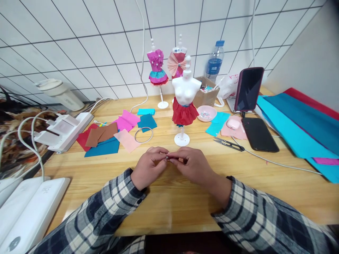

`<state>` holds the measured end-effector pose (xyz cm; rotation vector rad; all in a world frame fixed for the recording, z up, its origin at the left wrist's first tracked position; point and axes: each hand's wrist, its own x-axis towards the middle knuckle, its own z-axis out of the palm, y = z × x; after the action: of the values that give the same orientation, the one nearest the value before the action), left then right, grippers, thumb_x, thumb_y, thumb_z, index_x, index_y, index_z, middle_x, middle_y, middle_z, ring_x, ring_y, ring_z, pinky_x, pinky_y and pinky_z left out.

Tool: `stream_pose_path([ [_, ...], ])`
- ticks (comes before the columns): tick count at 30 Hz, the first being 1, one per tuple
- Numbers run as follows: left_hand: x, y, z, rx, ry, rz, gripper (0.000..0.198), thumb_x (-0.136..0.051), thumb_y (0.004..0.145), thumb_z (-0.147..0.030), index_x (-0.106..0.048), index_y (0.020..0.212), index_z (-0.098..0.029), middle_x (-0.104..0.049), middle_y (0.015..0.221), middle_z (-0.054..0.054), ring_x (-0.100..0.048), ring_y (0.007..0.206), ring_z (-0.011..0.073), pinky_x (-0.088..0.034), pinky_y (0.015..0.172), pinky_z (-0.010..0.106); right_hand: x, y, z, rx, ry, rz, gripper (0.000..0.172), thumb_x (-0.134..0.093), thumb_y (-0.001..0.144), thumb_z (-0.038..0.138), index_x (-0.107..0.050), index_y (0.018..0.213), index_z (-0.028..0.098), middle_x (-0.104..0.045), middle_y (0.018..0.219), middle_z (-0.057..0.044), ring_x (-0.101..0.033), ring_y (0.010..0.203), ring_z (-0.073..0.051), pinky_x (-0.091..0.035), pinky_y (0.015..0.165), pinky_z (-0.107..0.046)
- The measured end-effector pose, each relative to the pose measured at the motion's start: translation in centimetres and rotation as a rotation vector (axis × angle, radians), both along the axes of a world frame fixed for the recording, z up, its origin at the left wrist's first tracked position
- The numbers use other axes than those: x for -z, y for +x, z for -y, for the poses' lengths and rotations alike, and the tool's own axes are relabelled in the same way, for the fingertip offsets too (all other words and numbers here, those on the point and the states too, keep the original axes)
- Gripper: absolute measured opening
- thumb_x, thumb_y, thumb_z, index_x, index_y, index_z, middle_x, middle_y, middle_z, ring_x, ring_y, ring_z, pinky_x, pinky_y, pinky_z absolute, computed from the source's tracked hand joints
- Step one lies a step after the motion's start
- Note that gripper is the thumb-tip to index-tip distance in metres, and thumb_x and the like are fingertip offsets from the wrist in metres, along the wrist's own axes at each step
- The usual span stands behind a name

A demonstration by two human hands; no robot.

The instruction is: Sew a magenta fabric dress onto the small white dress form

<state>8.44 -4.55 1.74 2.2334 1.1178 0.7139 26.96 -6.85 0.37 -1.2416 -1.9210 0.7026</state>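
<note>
A: Big stuff first. We're at a wooden table (pixel 265 183); stacked fabric sheets (pixel 304 123) in teal, blue and red lie at the right edge, white chargers (pixel 29 208) at the left, all well apart from our hands.

B: Then the white mannequin (pixel 185 91) in a red skirt (pixel 184 113) on its stand, just beyond our hands. Two dressed mannequins (pixel 166 67) stand behind it at the tiled wall, near a water bottle (pixel 215 60) and a cardboard box (pixel 205 95).

A: A phone (pixel 248 89) is propped upright, a second phone (pixel 258 134) lies flat. Fabric scraps (pixel 113 134) lie left of centre, a wire ring (pixel 143 134) among them. The pink bowl (pixel 206 113) of beads sits right of the skirt, thread snips (pixel 229 144) near our right side.

B: Hands. Left hand (pixel 148 167) and right hand (pixel 194 165) meet above the table's near middle, fingertips touching. Both pinch one tiny item (pixel 167 157), maybe a pin or bead, too small to tell. The other fingers are curled in.

A: Risks, as we judge them: the grip is fingertip-only, so a slip could drop the item onto the wood, where it'd be hard to spot. If it's a pin, we could prick a finger.

B: Also, the mannequin's base is close; a forward nudge could tip it.
</note>
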Motion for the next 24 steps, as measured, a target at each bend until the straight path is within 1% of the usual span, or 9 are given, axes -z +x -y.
stream_pose_path([
  [2, -0.1, 0.0, 0.2, 0.015, -0.008, -0.005, 0.026, -0.048, 0.087, -0.02, -0.074, 0.084, -0.02, -0.071, 0.094, 0.006, -0.064, 0.087, 0.0182, -0.052, 0.08, 0.032, -0.1, 0.0, 0.0, 0.009, 0.007, 0.013, 0.019, -0.063, 0.085, 0.023, -0.076, 0.099, 0.027, -0.069, 0.076, -0.001, -0.058, 0.066, -0.012, -0.042, 0.062, -0.024],
  [7, -0.4, 0.3, 0.6, 0.04, 0.041, -0.051, 0.028, -0.045, 0.09, -0.019, -0.073, 0.088, -0.02, -0.07, 0.096, 0.006, -0.061, 0.089, 0.0184, -0.05, 0.082, 0.033, -0.2, 0.0, 0.1, 0.044, 0.006, 0.008, 0.016, -0.063, 0.084, 0.025, -0.076, 0.094, 0.024, -0.069, 0.074, -0.001, -0.06, 0.066, -0.013, -0.044, 0.063, -0.025],
  [11, -0.5, 0.5, 0.8, 0.054, 0.001, -0.024, 0.029, -0.044, 0.09, -0.02, -0.073, 0.09, -0.02, -0.069, 0.097, 0.006, -0.062, 0.091, 0.0185, -0.05, 0.082, 0.033, -0.3, -0.3, 0.2, 0.091, 0.008, 0.004, 0.011, -0.064, 0.08, 0.022, -0.074, 0.084, 0.023, -0.069, 0.071, 0.0, -0.058, 0.064, -0.013, -0.043, 0.062, -0.025],
  [13, -0.4, 0.5, 0.7, 0.041, -0.026, 0.001, 0.028, -0.046, 0.089, -0.02, -0.074, 0.091, -0.021, -0.07, 0.097, 0.006, -0.062, 0.091, 0.0184, -0.05, 0.083, 0.033, -0.3, -0.4, 0.3, 0.124, -0.019, -0.043, 0.009, -0.064, 0.078, 0.021, -0.072, 0.08, 0.022, -0.067, 0.069, 0.0, -0.057, 0.063, -0.013, -0.042, 0.061, -0.025],
  [16, -0.3, 0.4, 0.6, 0.025, -0.041, 0.038, 0.026, -0.049, 0.088, -0.021, -0.075, 0.09, -0.021, -0.071, 0.095, 0.006, -0.064, 0.089, 0.0184, -0.051, 0.081, 0.032, -0.2, -0.6, 0.1, 0.175, -0.15, -0.201, 0.007, -0.063, 0.076, 0.024, -0.069, 0.077, 0.021, -0.065, 0.066, 0.001, -0.054, 0.057, -0.011, -0.04, 0.054, -0.024],
  [19, -0.4, 0.3, 0.5, 0.046, -0.003, 0.071, 0.024, -0.051, 0.087, -0.02, -0.075, 0.089, -0.021, -0.072, 0.094, 0.006, -0.065, 0.088, 0.0186, -0.051, 0.081, 0.033, -0.3, -0.6, -0.2, 0.166, -0.377, -0.411, 0.01, -0.061, 0.076, 0.028, -0.065, 0.078, 0.019, -0.064, 0.067, 0.002, -0.049, 0.051, -0.009, -0.035, 0.046, -0.021],
  [22, -0.7, 0.2, 0.7, 0.14, 0.062, 0.086, 0.025, -0.05, 0.087, -0.016, -0.074, 0.091, -0.021, -0.073, 0.094, 0.006, -0.064, 0.088, 0.0184, -0.05, 0.081, 0.033, -0.7, -0.7, -0.4, 0.154, -0.548, -0.599, 0.008, -0.06, 0.073, 0.026, -0.059, 0.076, 0.019, -0.066, 0.068, 0.001, -0.049, 0.048, -0.007, -0.033, 0.043, -0.018],
  [24, -0.9, 0.0, 0.8, 0.231, 0.089, 0.111, 0.027, -0.049, 0.087, -0.014, -0.073, 0.095, -0.021, -0.073, 0.096, 0.006, -0.063, 0.089, 0.0183, -0.05, 0.081, 0.034, -1.1, -0.7, -0.1, 0.162, -0.636, -0.726, 0.008, -0.06, 0.071, 0.025, -0.055, 0.072, 0.018, -0.071, 0.078, -0.001, -0.047, 0.043, -0.005, -0.032, 0.039, -0.017],
])
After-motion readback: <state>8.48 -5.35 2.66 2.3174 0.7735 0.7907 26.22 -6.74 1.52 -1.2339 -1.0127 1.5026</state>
